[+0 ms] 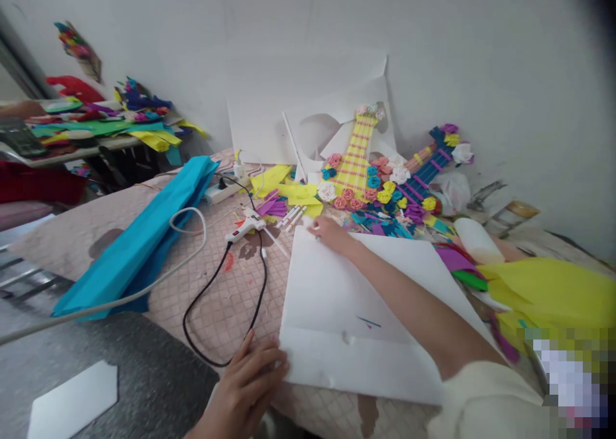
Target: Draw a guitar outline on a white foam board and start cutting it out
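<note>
A large white sheet of paper or board [327, 285] lies flat on the table in front of me. Beside its near left corner rests my left hand [253, 378], fingers stretched out and holding nothing. My right hand [332, 235] reaches over the sheet to its far left corner, fingers drawn together. Something small and white shows at those fingertips, but I cannot make out what it is. Several white-barrelled pens [290, 217] lie just beyond. To the left is a white glue gun [245, 226] with a black cord. Thin dark scraps [369, 322] sit on the sheet.
Blue folded paper [144, 233] covers the table's left side, crossed by a white cable [158, 272]. Two flower-decorated guitar shapes, one yellow [359, 153] and one blue [426, 172], stand at the back among paper scraps. Yellow sheets [553, 291] lie right.
</note>
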Available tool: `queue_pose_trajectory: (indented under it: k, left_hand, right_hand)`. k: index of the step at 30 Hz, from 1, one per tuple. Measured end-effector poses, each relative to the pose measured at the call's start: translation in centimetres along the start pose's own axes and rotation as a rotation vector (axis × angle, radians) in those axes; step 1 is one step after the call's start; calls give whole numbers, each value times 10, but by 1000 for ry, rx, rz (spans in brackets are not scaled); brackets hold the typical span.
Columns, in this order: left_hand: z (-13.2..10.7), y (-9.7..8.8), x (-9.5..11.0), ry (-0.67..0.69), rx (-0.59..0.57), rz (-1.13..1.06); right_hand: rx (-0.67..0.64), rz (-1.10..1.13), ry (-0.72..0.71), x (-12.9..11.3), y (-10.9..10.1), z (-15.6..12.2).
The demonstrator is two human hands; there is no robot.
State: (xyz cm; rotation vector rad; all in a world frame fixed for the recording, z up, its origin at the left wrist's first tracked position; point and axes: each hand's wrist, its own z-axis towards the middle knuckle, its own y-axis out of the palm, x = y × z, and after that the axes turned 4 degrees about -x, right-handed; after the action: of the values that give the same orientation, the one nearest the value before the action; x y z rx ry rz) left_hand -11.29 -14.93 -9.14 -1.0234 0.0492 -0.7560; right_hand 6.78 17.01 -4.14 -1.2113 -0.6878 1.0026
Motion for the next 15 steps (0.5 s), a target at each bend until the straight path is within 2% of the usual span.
queue_pose_trajectory:
  k: [2,4,6,8,10,12,15]
  left_hand:
    - [-1,0,-2,27,-17,18]
    - [-2,1,-2,26,-12,17]
    - [-2,2,-1,-6,3,-5]
    - [-2,3,0,-29,-1,-27]
    - [-1,3,2,-27,-18,-38]
    - [1,2,2,-20,-42,-36]
    - [4,0,1,38,-84,3]
  right_hand:
    - [70,8,86,8,-8,2]
    - [108,35,103,2,-16,-5]
    - [97,78,49,-21,-21,-18]
    - [43,138,-58,-55,-23,-37]
    - [-21,249,-231,-91,-21,-56]
    - [-82,259,-353,-119,-18,-71]
    - [-105,183,-404,-136,-10,-79]
